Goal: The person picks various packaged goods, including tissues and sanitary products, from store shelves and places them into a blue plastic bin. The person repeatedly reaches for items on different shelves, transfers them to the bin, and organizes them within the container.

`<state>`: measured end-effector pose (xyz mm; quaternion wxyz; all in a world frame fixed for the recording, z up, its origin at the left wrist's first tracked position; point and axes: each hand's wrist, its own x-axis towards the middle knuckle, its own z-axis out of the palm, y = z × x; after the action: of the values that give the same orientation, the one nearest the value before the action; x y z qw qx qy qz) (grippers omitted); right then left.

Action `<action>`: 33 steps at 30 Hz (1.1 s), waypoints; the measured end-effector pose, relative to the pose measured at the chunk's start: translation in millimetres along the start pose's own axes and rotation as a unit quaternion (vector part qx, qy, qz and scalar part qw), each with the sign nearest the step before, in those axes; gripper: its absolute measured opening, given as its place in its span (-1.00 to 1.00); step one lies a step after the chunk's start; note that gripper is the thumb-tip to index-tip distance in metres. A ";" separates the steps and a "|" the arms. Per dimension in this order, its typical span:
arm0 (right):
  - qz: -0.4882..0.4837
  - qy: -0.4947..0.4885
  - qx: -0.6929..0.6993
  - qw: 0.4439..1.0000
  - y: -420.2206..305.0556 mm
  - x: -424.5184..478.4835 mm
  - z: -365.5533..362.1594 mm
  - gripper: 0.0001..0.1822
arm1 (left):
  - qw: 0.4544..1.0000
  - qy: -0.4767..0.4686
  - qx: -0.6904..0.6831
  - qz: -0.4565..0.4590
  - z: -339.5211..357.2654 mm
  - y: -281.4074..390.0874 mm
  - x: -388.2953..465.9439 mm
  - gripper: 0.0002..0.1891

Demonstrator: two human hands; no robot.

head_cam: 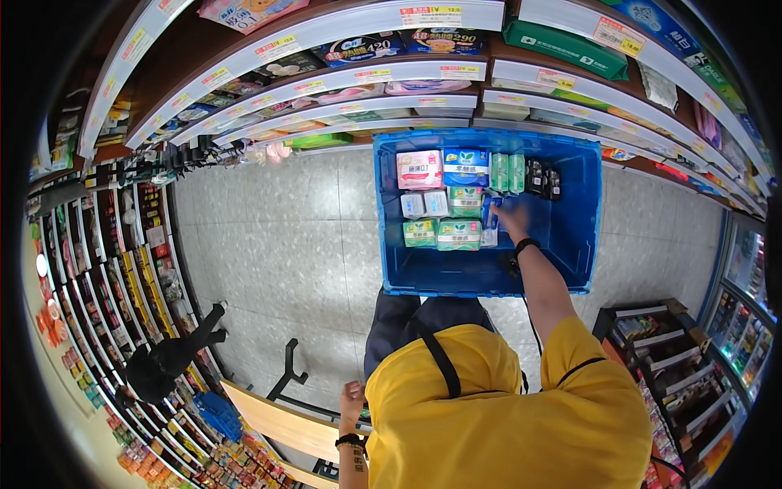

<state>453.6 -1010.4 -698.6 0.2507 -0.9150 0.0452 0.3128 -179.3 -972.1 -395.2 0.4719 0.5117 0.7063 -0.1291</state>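
In the head view a blue plastic crate [486,288] stands in front of me, holding packs of sanitary pads. My right hand [515,219] reaches into it, blurred, its fingers at a small blue pack [490,211]; whether they grip it does not show. Left of the hand lie green-and-white packs [459,235], a blue-and-white pack [466,167] and a pink pack [420,170]. Slim green packs [507,173] and black packs [544,180] are beyond it. My left hand [352,400] hangs low beside my body, near a wooden board, its fingers loosely curled.
Store shelves [427,70] with packaged goods and price tags rise beyond the crate. A wooden board [287,422] is at lower left. A person in black [162,367] is by the left shelving, near a blue basket [218,415]. A low rack [660,342] stands at right.
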 end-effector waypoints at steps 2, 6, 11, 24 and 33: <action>-0.001 0.049 -0.068 0.997 -20.8 -14.0 -6.5 0.00 | 1.000 0.000 -0.010 -0.002 1.9 -1.2 -1.6 -0.59; -0.048 0.106 -0.111 0.987 -51.6 -30.4 -16.1 -0.20 | 1.000 -0.005 -0.027 -0.008 5.3 0.3 -3.4 -0.59; -0.174 -0.034 -0.117 0.977 -25.9 -8.4 12.0 -0.70 | 1.000 -0.004 0.007 0.012 3.9 -17.5 4.6 -0.59; -0.069 0.018 -0.244 0.967 -56.5 -48.0 -30.4 -0.54 | 0.999 0.011 0.026 0.028 9.6 -4.5 4.5 -0.61; -0.042 -0.040 -0.059 0.997 21.3 3.6 13.6 -0.33 | 0.999 0.015 0.013 0.039 3.2 -6.9 10.0 -0.61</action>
<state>443.9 -1022.0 -719.2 0.2108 -0.9162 -0.0221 0.3399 -183.8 -971.3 -406.9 0.4594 0.5468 0.6910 -0.1117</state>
